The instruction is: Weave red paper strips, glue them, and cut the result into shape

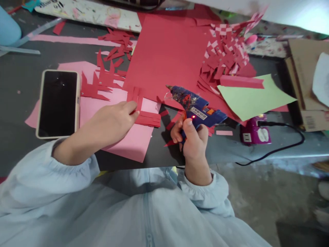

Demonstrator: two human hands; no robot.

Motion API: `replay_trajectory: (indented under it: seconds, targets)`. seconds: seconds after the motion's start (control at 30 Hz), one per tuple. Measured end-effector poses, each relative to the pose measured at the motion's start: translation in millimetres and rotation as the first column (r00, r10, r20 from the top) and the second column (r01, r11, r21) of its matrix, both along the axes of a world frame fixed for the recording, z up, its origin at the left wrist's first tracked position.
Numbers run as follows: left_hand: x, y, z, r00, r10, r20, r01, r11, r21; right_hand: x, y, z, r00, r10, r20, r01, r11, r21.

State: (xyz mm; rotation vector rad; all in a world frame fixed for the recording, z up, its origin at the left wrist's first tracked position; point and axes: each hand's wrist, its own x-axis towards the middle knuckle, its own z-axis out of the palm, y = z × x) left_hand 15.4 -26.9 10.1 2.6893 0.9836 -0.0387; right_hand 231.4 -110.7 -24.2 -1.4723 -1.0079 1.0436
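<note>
My left hand (113,120) pinches a red paper strip (136,93) between thumb and fingertips, over a pink paper sheet (135,145). Beside those fingertips lie several flat red strips (149,119), crossing the upright one at an angle. My right hand (194,142) is wrapped around the handle of a blue hot glue gun (216,116). A small red light glows on its side, and its nozzle points up and left above a large red sheet (167,55). Glue threads cling to the front of the gun.
A phone (59,103) lies left of my hand, with spiky red paper cutouts (99,84) next to it. Woven red-and-pink paper pieces (224,51), a light green sheet (254,96), a purple power adapter (255,132) with a black cable and cardboard (308,75) are at right.
</note>
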Motion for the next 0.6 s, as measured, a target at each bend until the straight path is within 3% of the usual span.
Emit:
replay_trajectory:
  seconds: [0.13, 0.43, 0.5, 0.6]
  targets:
    - [5.9, -3.3, 3.2, 0.987, 0.018, -0.157, -0.011, 0.999, 0.045, -0.2, -0.2, 1.1, 0.999, -0.009, -0.032, 0.009, 1.0, -0.002]
    - [6.1, -5.6, 5.0, 0.979, -0.014, -0.204, 0.032, 0.996, 0.084, -1.6, 0.3, -0.1, 0.998, -0.039, -0.046, 0.039, 0.999, -0.01]
    - [6.6, -5.4, 5.2, 0.972, -0.021, -0.232, 0.044, 0.995, 0.094, -0.4, 0.7, 0.8, 0.996, -0.074, 0.049, 0.076, 0.996, -0.046]
    - [8.4, -4.8, 5.4, 0.96, -0.017, -0.279, 0.049, 0.993, 0.109, 1.8, 3.8, 4.4, 0.936, -0.102, 0.336, 0.144, 0.984, -0.101]
